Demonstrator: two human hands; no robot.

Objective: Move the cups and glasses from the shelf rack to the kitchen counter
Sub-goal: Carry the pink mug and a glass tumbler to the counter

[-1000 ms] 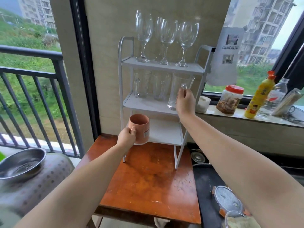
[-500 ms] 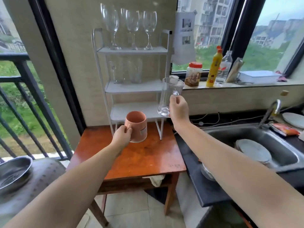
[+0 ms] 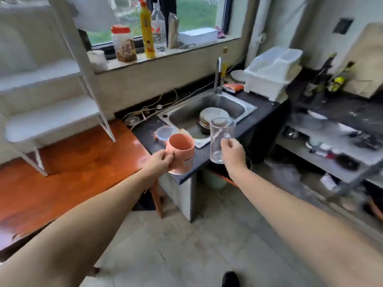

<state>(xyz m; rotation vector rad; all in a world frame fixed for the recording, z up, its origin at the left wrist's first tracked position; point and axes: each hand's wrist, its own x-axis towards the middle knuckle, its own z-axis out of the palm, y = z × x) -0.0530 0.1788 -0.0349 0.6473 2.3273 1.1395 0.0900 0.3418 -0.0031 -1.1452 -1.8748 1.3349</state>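
Looked like a small home kitchen, pretty lived-in. There was a steel sink [image 3: 244, 105] with dirty plates [image 3: 211, 116] stacked in it, a white dish drainer [image 3: 271, 72] beside the tap [image 3: 217, 74], and a sauce bottle [image 3: 147, 32] and food jar [image 3: 124, 45] lined up on the windowsill [image 3: 186, 51].

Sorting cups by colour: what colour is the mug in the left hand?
Salmon pink plastic mug, seen best in the head view.

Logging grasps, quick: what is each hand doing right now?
Left hand: grips the orange mug.
Right hand: grips the clear glass mug by its handle.
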